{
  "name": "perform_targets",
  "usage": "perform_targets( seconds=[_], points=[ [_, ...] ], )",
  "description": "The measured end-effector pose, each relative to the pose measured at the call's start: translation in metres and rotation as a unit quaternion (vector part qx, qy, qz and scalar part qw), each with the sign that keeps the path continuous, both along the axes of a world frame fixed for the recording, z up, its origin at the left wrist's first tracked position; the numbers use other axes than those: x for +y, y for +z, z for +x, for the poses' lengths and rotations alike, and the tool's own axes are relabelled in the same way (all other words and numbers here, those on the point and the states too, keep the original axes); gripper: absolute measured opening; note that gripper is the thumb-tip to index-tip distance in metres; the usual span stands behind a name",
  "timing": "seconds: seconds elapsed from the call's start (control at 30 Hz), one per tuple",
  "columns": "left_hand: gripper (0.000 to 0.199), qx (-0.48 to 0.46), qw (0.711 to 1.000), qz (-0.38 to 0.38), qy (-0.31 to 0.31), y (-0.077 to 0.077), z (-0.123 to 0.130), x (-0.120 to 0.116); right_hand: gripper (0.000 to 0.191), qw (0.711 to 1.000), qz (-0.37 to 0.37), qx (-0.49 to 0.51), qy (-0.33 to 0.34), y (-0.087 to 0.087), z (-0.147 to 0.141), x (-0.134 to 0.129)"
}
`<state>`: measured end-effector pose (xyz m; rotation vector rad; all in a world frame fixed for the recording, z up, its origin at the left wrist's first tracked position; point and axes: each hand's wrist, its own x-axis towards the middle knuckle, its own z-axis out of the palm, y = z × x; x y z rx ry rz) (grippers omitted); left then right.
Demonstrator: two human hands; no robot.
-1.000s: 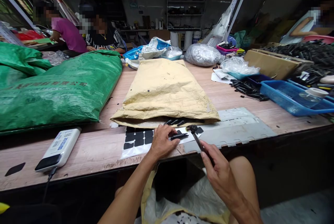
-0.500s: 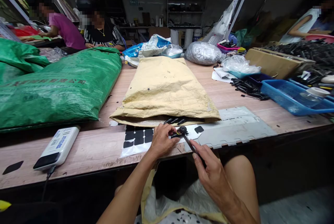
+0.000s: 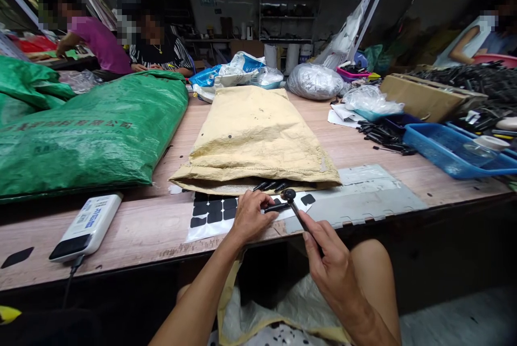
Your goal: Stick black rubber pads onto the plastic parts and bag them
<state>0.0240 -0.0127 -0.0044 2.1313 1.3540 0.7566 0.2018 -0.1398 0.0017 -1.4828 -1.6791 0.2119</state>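
Note:
My left hand [image 3: 253,215] rests at the table edge, fingers closed on a short black tube [image 3: 277,207] that lies over a white sticker sheet [image 3: 210,232]. Black rounded-square stickers [image 3: 215,211] show on that sheet. My right hand [image 3: 329,254] grips the thin dark handle of a round-headed black tool [image 3: 298,213]. The tool's head is by the tube's right end; whether they touch, I cannot tell. Just beyond both hands lies a tan woven sack [image 3: 258,141], with several black tubes [image 3: 271,186] sticking out of its mouth.
A full green sack [image 3: 89,141] and a white power bank [image 3: 86,227] with a cable are on the left. A grey board [image 3: 363,198] lies right of the sheet. Farther right are a blue tray [image 3: 448,147] and piled black parts [image 3: 385,136]. Several people sit across the table.
My right hand and the round-headed tool have shifted slightly right and up, so more of the black tube shows. My left hand has stayed in place.

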Motion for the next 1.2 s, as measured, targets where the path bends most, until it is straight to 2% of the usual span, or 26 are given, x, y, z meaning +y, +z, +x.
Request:
perform_targets(
  seconds=[0.13, 0.27, 0.4, 0.5, 0.6, 0.7, 1.03, 1.2],
  points=[
    [0.015, 0.006, 1.0, 0.002, -0.001, 0.002, 0.0, 0.0, 0.046, 0.999, -0.039, -0.011, 0.011, -0.005, 0.002, -0.001],
    [0.016, 0.01, 1.0, 0.009, -0.002, 0.003, 0.001, -0.001, 0.043, 0.999, -0.028, -0.002, -0.022, -0.006, 0.01, 0.001],
    [0.017, 0.015, 1.0, 0.017, -0.004, 0.003, 0.0, -0.002, 0.04, 0.993, -0.027, -0.046, -0.107, -0.003, 0.034, 0.002],
    [0.016, 0.012, 1.0, 0.013, -0.006, 0.003, -0.001, -0.002, 0.039, 0.972, -0.06, -0.126, -0.19, -0.005, 0.055, 0.002],
    [0.014, 0.008, 1.0, -0.002, -0.015, 0.004, -0.002, -0.001, 0.04, 0.953, -0.082, -0.174, -0.233, -0.012, 0.067, 0.002],
    [0.011, 0.003, 1.0, -0.007, -0.027, 0.005, -0.004, 0.0, 0.041, 0.946, -0.086, -0.195, -0.245, -0.016, 0.069, 0.002],
    [0.04, 0.045, 0.998, 0.019, -0.032, 0.004, -0.004, -0.001, 0.042, 0.94, -0.091, -0.228, -0.238, -0.018, 0.071, 0.0],
    [0.045, 0.055, 0.998, 0.024, -0.034, 0.0, -0.004, 0.001, 0.043, 0.941, -0.095, -0.222, -0.237, -0.014, 0.07, 0.0]
  ],
)
